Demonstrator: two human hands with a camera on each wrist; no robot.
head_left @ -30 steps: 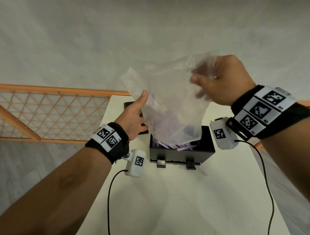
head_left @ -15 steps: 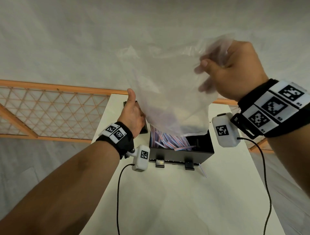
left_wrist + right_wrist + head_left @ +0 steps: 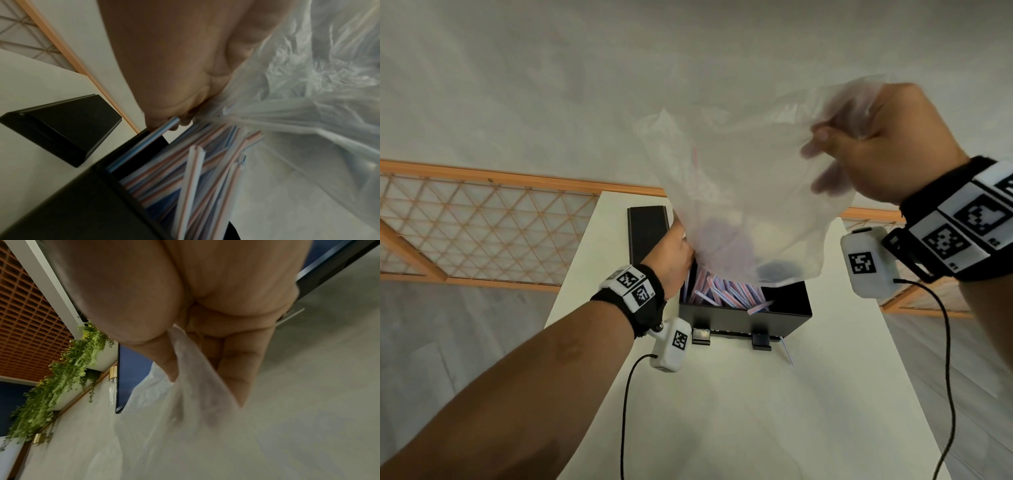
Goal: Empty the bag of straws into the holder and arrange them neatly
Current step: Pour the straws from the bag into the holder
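Above the black holder [image 3: 744, 317], the right hand [image 3: 887, 144] clenches the upturned end of a clear plastic bag [image 3: 739, 192], lifted high. Lower down, the left hand [image 3: 673, 257] grips the bag's mouth at the holder's left rim. Striped straws [image 3: 726, 291] lie criss-crossed inside; one stray straw [image 3: 787, 353] lies on the pale surface [image 3: 756, 411] beside it. More could spill over the rim if the mouth drifts sideways. Only the left wrist view shows straws poking up at angles, one against the fingers [image 3: 164, 125].
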